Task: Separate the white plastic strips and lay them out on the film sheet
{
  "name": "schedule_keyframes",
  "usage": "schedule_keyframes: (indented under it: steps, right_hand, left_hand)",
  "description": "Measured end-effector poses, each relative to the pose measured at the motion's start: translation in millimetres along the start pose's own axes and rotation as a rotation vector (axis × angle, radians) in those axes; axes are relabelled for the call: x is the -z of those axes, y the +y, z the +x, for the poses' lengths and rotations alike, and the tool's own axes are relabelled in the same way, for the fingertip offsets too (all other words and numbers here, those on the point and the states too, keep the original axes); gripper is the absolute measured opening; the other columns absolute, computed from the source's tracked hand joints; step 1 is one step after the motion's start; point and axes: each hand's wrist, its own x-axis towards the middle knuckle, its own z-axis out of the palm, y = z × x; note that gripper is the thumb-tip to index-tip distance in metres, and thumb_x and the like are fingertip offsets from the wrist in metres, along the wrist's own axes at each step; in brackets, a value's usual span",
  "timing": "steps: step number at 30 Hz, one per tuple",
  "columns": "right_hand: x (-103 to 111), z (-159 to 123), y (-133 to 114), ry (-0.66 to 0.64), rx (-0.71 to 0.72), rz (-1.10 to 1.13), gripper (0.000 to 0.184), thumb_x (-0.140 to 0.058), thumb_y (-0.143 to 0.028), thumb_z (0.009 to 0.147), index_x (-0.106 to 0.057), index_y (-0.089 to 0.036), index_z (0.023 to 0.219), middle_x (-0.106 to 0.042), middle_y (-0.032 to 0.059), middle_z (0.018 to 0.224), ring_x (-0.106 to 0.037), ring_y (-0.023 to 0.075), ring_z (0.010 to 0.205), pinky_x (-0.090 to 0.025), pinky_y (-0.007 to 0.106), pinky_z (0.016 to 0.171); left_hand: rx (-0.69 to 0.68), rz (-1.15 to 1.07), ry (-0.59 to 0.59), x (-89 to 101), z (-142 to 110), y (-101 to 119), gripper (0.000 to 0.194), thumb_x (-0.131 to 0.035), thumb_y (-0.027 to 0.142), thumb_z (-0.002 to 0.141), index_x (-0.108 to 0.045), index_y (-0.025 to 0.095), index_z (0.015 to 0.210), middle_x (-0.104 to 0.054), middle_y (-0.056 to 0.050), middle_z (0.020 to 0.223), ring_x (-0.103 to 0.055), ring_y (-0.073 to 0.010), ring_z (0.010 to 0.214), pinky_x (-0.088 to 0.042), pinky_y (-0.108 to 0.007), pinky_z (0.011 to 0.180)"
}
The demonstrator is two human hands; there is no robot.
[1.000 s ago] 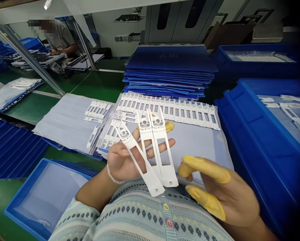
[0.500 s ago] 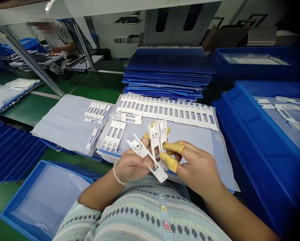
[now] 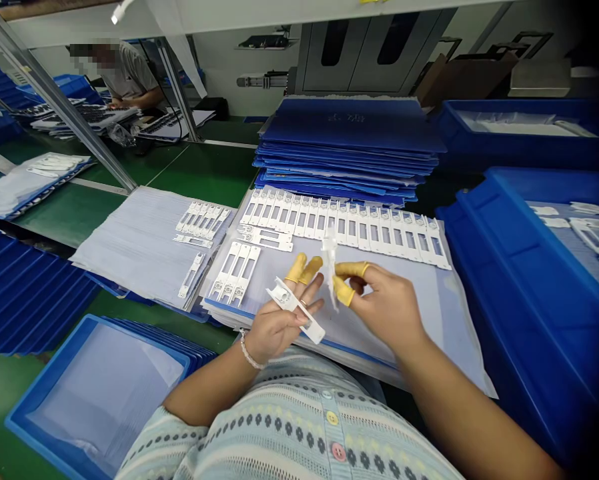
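My left hand holds one long white plastic bracket with a slot, tilted, under the thumb. Its yellow-sleeved fingertips spread out beyond the bracket. To the right, my right hand pinches a white plastic piece upright between yellow-sleeved thumb and finger; it is motion-blurred and seen edge-on, so I cannot tell whether it is one bracket or two. Behind both hands, a long row of similar white brackets lies on a paper-covered stack. Three more brackets lie left of my hands.
Another paper stack with several white parts adjoins on the left. Blue sheets are piled behind. A large blue bin borders the right, and a blue tray stands lower left. A person sits at the far left.
My right hand has drawn the upright white piece away from my left hand, to the right. My left hand keeps its tilted bracket, and its fingers have spread. The view has shifted slightly.
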Motion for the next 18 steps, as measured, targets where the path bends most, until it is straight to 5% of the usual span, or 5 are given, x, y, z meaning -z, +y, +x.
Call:
schedule_keyframes:
  steps: [2,6,9,13,18]
  right_hand:
    - [5.8,17.1,12.5,-0.067,0.012,-0.159,0.02,-0.053,-0.027,0.082,-0.07,-0.019,0.089,-0.063,0.0015,0.07,-0.056,0.0143,0.058,-0.045,0.026,0.059]
    - [3.8,51.9,38.4,-0.38,-0.005,-0.518,0.021,-0.053,-0.023,0.083,-0.069,-0.017,0.094,-0.068,0.0063,0.092,-0.062,0.0198,0.075,-0.044,0.029,0.064]
    - [-5.0,66.7,49.1,-0.605,0.01,-0.664,0.022,-0.051,-0.018,0.083,-0.068,-0.016,0.096,-0.066,0.0079,0.097,-0.062,0.0218,0.082,-0.041,0.029,0.063]
    - [-13.3,71.3,54.7,-0.708,0.054,-0.67,0.019,-0.05,-0.017,0.084,-0.066,-0.016,0.093,-0.065,0.0074,0.098,-0.062,0.0213,0.084,-0.038,0.028,0.061]
    - [-19.1,72.8,62.0,-0.712,0.065,-0.636,0.017,-0.048,-0.02,0.086,-0.065,-0.018,0.088,-0.065,0.0057,0.096,-0.061,0.0197,0.082,-0.037,0.028,0.061]
  left_hand:
    - [0.013,0.126,0.006,12.5,-4.8,12.1,0.05,-0.06,0.017,0.069,-0.056,0.025,0.119,-0.058,-0.007,0.124,-0.054,-0.0261,0.115,-0.043,-0.039,0.09]
    - [-0.032,0.701,0.197,45.4,-15.3,48.1,0.02,-0.054,0.029,0.085,-0.063,0.016,0.098,-0.062,-0.003,0.065,-0.054,-0.014,0.058,-0.042,-0.028,0.058]
    - [-0.107,1.028,0.355,61.3,-23.2,71.9,0.021,-0.051,0.031,0.088,-0.061,0.018,0.101,-0.055,0.003,0.056,-0.049,-0.0123,0.055,-0.039,-0.027,0.057]
    - [-0.083,1.102,0.411,66.4,-31.4,81.8,0.021,-0.049,0.035,0.089,-0.059,0.018,0.083,-0.059,0.001,0.063,-0.046,-0.0108,0.054,-0.038,-0.026,0.055]
    - [-0.084,1.077,0.416,68.6,-31.3,75.9,0.022,-0.051,0.037,0.088,-0.059,0.017,0.088,-0.061,0.0,0.066,-0.044,-0.0101,0.052,-0.038,-0.026,0.054]
